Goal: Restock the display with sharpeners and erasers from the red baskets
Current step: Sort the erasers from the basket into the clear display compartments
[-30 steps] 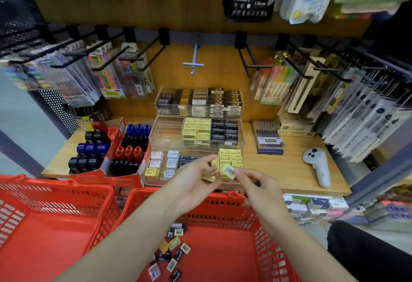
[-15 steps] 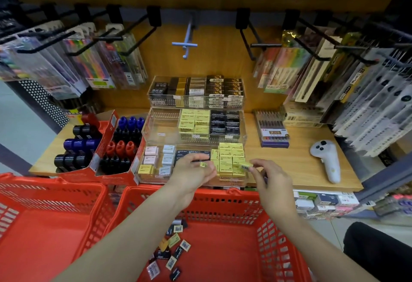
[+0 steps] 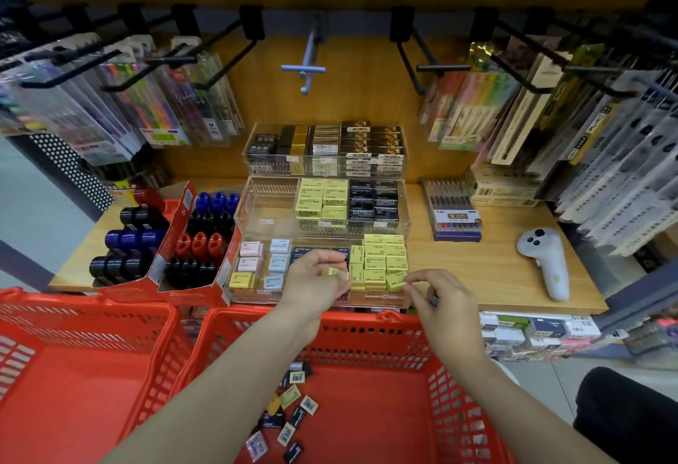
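Left hand [image 3: 315,280] sits over the front tier of the clear display case [image 3: 323,228], fingers curled, pinching a small yellow eraser [image 3: 334,272] between thumb and fingertips. That eraser is at the hand's 2 o'clock, just beside the stack of yellow erasers [image 3: 381,258] in the front right compartment.

Right hand [image 3: 440,302] is at 3 o'clock from the left hand, near it but apart. Thumb and forefinger pinch a second yellow eraser [image 3: 395,280], which lies tilted at the front edge of the yellow stack, at the hand's 10 o'clock. Other fingers curled in; cannot tell whether they hold anything more.

Both forearms cross over the red basket [image 3: 367,328] directly below the case. Loose erasers [image 3: 290,416], black and yellow, some barcode side up, lie scattered on the basket floor at 6 o'clock from the left hand, well apart from both hands. A second red basket [image 3: 84,320] sits at 9 o'clock from the first, rims just beside each other.

Red cartons of sharpeners [image 3: 198,239], blue, red and black, stand at 9 o'clock from the case. White controller [image 3: 546,261] lies on the wooden shelf [image 3: 495,272] at 3 o'clock.
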A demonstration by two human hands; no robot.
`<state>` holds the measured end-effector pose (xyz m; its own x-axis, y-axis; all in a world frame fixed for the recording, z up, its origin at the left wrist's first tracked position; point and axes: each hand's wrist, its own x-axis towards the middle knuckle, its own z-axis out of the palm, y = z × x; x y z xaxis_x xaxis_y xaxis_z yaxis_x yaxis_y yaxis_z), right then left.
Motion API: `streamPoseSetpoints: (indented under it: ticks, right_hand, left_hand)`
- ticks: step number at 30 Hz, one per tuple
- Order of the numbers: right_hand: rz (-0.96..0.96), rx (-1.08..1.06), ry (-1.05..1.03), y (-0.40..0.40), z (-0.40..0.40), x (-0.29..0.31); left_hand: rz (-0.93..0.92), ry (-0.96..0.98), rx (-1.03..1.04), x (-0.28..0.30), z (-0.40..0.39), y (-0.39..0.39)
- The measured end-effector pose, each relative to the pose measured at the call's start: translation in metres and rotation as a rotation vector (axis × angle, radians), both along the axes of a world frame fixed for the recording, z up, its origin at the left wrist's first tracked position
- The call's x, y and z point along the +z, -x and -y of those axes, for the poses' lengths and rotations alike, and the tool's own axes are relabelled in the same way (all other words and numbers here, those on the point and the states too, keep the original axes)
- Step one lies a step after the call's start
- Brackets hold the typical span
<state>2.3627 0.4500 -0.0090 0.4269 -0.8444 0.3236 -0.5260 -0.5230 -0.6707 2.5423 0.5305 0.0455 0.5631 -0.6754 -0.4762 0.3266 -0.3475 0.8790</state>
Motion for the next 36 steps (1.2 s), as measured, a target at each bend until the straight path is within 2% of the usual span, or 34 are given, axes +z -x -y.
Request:
streamPoseSetpoints:
  ticks: [7,14,22,27,29,30,33,34,36]
  right_hand:
    - [-0.028,-0.086,-0.045,-0.008,-0.005,-0.002]
    - [-0.028,-0.09,-0.072,-0.008,-0.007,0.0]
    - [-0.031,-0.085,-0.115,-0.008,-0.007,0.0]
    - [0.055,-0.096,-0.11,-0.006,0.0,0.012]
    - [0.154,-0.109,-0.218,-0.01,0.01,0.024]
    - [0.202,-0.096,-0.342,-0.014,0.016,0.032]
    - [0.374,0.017,-0.915,-0.029,0.024,0.054]
    - [0.392,0.049,-1.039,-0.033,0.026,0.058]
    - [0.409,0.089,-1.122,-0.038,0.028,0.06]
  left_hand:
    - [0.082,-0.012,0.004,-0.004,-0.001,0.0]
    - [0.022,-0.033,-0.016,-0.013,0.001,-0.007]
    - [0.039,-0.051,-0.083,-0.011,0.003,-0.003]
    - [0.112,0.087,0.004,0.0,0.005,-0.01]
    - [0.167,0.175,-0.024,0.011,0.012,-0.01]
    - [0.178,0.215,-0.046,0.015,0.016,-0.009]
    - [0.199,0.272,-0.131,0.02,0.026,0.0]
    - [0.21,0.275,-0.152,0.019,0.028,0.003]
    - [0.218,0.266,-0.168,0.015,0.03,0.006]
